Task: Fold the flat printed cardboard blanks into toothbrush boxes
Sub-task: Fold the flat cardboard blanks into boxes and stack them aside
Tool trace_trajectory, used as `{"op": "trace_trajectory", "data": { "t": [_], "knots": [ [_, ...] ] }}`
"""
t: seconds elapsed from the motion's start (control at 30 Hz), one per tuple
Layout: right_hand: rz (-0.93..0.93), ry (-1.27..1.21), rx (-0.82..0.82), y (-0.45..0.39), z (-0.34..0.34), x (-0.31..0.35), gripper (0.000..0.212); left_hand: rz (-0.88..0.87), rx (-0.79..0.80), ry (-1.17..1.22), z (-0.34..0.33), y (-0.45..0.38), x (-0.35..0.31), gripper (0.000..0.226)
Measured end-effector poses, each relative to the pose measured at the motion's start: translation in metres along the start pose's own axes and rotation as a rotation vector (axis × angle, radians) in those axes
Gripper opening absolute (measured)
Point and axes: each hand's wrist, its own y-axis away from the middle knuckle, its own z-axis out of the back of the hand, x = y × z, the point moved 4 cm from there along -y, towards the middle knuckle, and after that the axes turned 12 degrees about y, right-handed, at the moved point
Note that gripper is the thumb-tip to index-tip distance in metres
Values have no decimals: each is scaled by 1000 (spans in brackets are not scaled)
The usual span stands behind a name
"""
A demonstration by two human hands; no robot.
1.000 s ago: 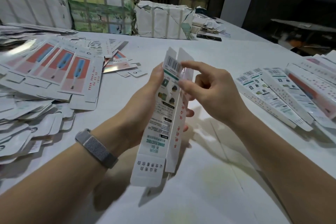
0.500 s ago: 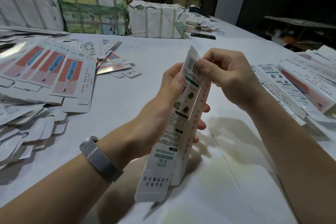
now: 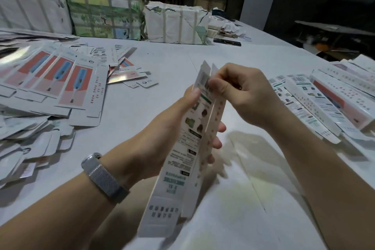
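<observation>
The half-formed box [image 3: 188, 148] is held upright above the surface [image 3: 172, 63], gripped mid-length by the left hand [image 3: 162, 128] and pinched at its top flaps by the right hand [image 3: 239, 95], where excess pressure could crease a panel.

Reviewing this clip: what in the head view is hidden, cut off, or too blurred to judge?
- Left hand: most of its fingers sit behind the box; only fingertips show past its right side.
- Box top: whether the end flap is tucked is hidden by the right hand.
- Box print: too blurred to read.
- Flat blanks: cut off by the left frame edge.
- Folded boxes: cut off by the right edge.
</observation>
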Motion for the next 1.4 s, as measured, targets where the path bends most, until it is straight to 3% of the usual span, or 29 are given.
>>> {"op": "trace_trajectory", "data": {
  "t": [0.07, 0.23, 0.4, 0.5, 0.57, 0.7, 0.83, 1.1, 1.27, 1.4],
  "knots": [
    [5, 81, -31, 0, -3, 2, 24, 67, -10, 90, 2, 8, 2, 60],
    [7, 115, -25, 3, -5, 0, 25, 86, 4, 108, 12, 12, 15, 53],
    [-65, -128, 117, -1, 3, -4, 24, 62, 77, 89, 15, 13, 14, 57],
    [-90, -274, 148, 0, 6, -6, 25, 21, 43, 4, 14, 6, 10, 65],
    [-95, -312, 97, -1, 5, -7, 24, -55, 58, -67, 16, 6, 8, 79],
    [-79, -349, -88, -1, -1, -2, 19, -91, -90, 1, 23, -1, 15, 57],
    [-82, -461, -207, 3, -9, 2, 10, -173, -48, -7, 29, 1, 13, 58],
    [-205, -599, -205, 5, -19, 1, 19, -241, -48, -20, 32, 3, 6, 49],
    [-178, -638, -154, 7, -24, 4, 20, -201, 22, 85, 30, 0, 8, 62],
    [-170, -571, -139, 6, -26, 5, 23, -220, 10, 106, 29, -1, 9, 49]
  ]
}}
